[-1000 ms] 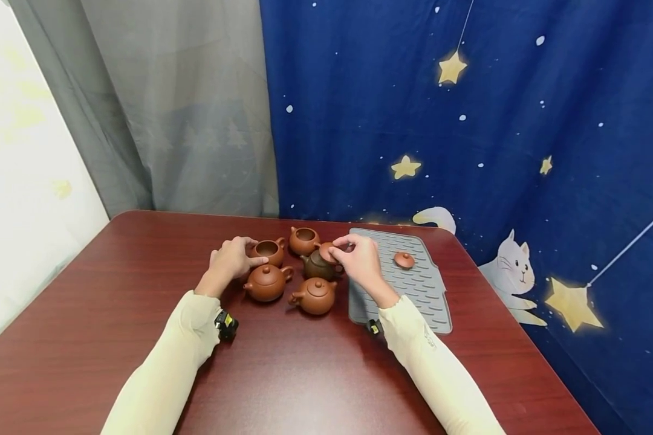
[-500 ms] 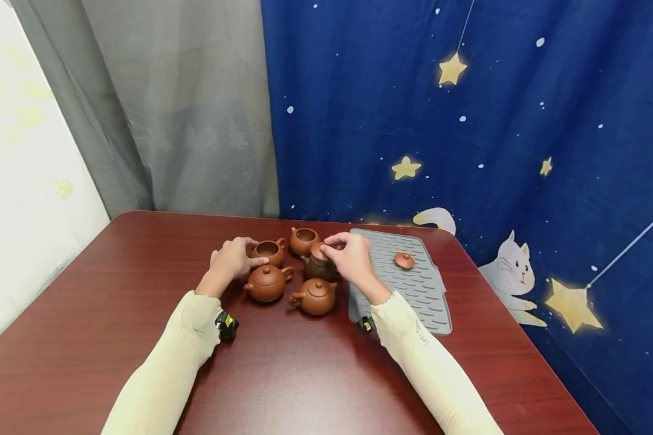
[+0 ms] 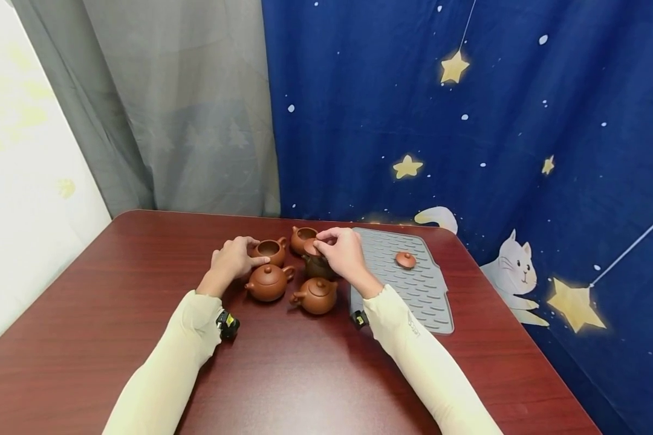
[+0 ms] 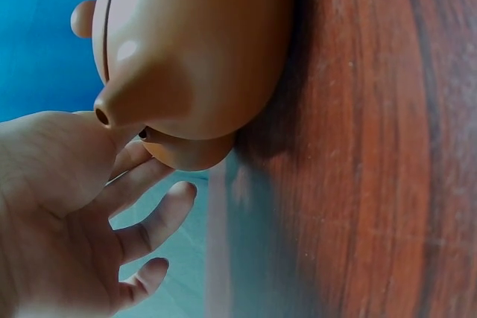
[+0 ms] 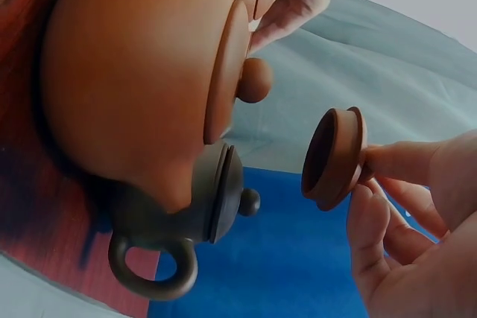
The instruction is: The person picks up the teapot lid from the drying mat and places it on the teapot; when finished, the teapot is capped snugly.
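My left hand (image 3: 231,261) grips the side of a lidless reddish-brown teapot (image 3: 270,251). In the left wrist view, most of that teapot (image 4: 195,156) is hidden behind a lidded one (image 4: 216,42); the ring and little fingers stand off it. My right hand (image 3: 345,252) pinches a teapot lid (image 5: 335,158) by its knob, underside facing away from the palm. The lid hangs above the lidded dark brown teapot (image 3: 317,267), near another lidless teapot (image 3: 298,243) at the back. Two lidded reddish-brown teapots, one on the left (image 3: 266,285) and one on the right (image 3: 317,297), stand in front.
A grey ridged mat (image 3: 413,302) lies right of the teapots, with a loose teapot lid (image 3: 405,260) on it. The dark red wooden table (image 3: 283,380) extends in front. Curtains (image 3: 359,109) hang behind its far edge.
My right hand has carried the pinched lid leftward and slightly back, from over the dark teapot's right side toward the back lidless teapot. My left hand stays on its teapot.
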Demonstrator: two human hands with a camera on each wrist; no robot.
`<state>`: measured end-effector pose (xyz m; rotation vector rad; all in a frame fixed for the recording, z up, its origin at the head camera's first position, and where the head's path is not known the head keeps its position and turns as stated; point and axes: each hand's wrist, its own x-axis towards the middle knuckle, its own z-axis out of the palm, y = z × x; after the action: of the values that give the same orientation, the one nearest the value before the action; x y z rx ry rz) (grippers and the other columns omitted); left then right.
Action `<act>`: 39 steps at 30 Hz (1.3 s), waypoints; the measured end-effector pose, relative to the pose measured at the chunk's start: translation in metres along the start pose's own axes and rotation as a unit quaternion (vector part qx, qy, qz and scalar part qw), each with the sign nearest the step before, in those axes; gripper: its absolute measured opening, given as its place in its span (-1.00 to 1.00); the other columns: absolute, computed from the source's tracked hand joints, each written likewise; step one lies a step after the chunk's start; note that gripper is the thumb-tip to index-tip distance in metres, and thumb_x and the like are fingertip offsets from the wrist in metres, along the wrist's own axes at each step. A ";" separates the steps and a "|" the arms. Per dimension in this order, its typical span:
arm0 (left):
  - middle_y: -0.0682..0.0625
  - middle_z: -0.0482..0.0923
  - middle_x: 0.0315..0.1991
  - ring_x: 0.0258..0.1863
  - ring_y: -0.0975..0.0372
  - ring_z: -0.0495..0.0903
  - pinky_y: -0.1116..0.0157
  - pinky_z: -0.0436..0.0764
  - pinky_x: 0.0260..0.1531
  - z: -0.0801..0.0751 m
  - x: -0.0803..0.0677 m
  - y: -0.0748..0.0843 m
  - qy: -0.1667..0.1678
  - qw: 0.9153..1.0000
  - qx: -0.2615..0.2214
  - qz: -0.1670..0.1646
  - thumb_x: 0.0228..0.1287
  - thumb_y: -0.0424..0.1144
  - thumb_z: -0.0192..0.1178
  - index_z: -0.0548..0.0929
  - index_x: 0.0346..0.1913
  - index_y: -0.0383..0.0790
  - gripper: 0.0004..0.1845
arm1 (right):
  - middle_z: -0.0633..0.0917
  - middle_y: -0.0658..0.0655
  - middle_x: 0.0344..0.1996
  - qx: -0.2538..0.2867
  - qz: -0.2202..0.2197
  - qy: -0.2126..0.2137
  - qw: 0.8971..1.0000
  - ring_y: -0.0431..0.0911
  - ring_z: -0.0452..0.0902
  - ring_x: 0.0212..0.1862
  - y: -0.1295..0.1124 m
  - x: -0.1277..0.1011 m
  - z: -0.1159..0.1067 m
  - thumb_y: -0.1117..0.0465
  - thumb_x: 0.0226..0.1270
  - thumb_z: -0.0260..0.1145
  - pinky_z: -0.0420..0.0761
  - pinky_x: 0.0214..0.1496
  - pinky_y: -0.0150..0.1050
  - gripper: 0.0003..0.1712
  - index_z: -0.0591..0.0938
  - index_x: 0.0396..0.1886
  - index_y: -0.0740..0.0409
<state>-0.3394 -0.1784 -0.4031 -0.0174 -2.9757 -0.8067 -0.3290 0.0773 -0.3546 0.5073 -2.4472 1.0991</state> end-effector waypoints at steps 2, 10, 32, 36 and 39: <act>-0.14 0.46 0.12 0.12 -0.09 0.36 -0.12 0.19 0.00 0.000 0.000 0.000 -0.001 1.000 -0.001 -0.001 0.06 0.19 0.24 0.46 0.20 -0.08 -0.33 | 0.66 -0.12 -0.63 -0.002 -0.001 -0.003 1.000 -0.30 0.53 -0.55 0.000 0.002 0.002 0.17 0.04 0.44 0.49 -0.46 -0.36 -0.89 0.75 -0.40 0.07; -0.12 0.47 0.11 0.11 -0.07 0.38 -0.09 0.22 -0.04 0.000 0.002 0.000 0.005 1.000 -0.004 -0.004 0.05 0.19 0.24 0.48 0.18 -0.05 -0.35 | 0.69 -0.12 -0.58 -0.018 -0.015 -0.007 1.000 -0.29 0.55 -0.49 -0.001 0.007 0.008 0.19 0.04 0.43 0.39 -0.15 -0.25 -0.90 0.75 -0.40 0.07; -0.16 0.47 0.10 0.10 -0.09 0.38 -0.09 0.24 -0.04 0.001 0.000 -0.001 0.015 1.000 -0.009 -0.002 0.05 0.20 0.25 0.48 0.17 -0.03 -0.36 | 0.68 -0.09 -0.57 -0.004 -0.012 -0.032 0.999 -0.27 0.53 -0.49 -0.009 0.021 0.036 0.19 0.03 0.44 0.48 -0.41 -0.38 -0.88 0.75 -0.39 0.10; -0.15 0.46 0.12 0.11 -0.10 0.37 -0.10 0.23 -0.04 0.001 -0.001 0.000 0.013 1.000 -0.013 -0.001 0.03 0.20 0.25 0.48 0.18 -0.03 -0.34 | 0.68 -0.08 -0.59 -0.004 -0.020 -0.036 0.999 -0.29 0.54 -0.52 -0.010 0.023 0.042 0.20 0.02 0.45 0.49 -0.42 -0.40 -0.91 0.75 -0.43 0.09; -0.14 0.45 0.13 0.12 -0.09 0.37 -0.10 0.23 -0.03 0.000 -0.001 0.000 0.010 1.000 -0.015 -0.002 0.03 0.20 0.26 0.47 0.18 -0.04 -0.34 | 0.70 -0.07 -0.54 -0.004 -0.020 -0.039 0.999 -0.31 0.55 -0.50 -0.010 0.025 0.047 0.20 0.01 0.46 0.50 -0.41 -0.42 -0.91 0.75 -0.44 0.09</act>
<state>-0.3379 -0.1781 -0.4032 -0.0035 -2.9451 -0.8474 -0.3552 0.0311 -0.3644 0.6053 -2.4952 1.0716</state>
